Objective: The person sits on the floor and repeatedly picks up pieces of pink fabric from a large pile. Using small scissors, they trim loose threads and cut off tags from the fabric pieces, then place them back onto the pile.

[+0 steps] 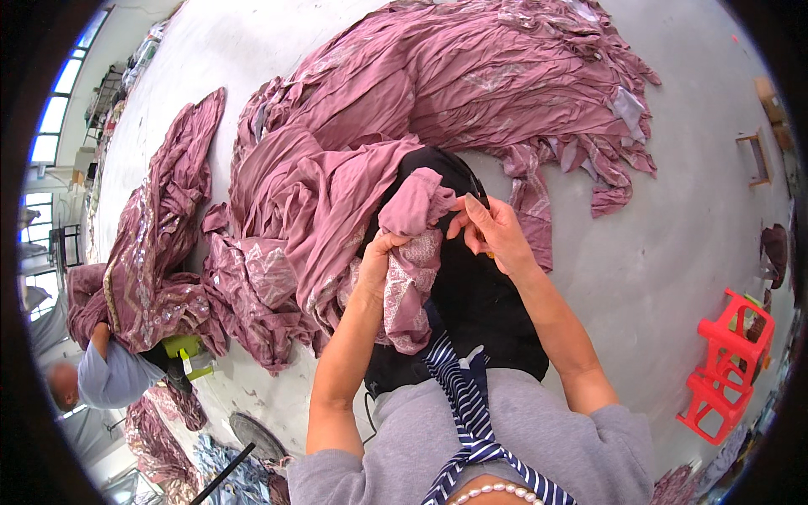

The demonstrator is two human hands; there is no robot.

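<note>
Creased, matt pink cloth (337, 194), smooth red plastic stools (715, 333), and a smooth-looking grey floor (623, 278).

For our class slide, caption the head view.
The left hand grips patterned pink cloth, the right hand close beside it, with more pink cloth heaped across the pale floor.
</note>
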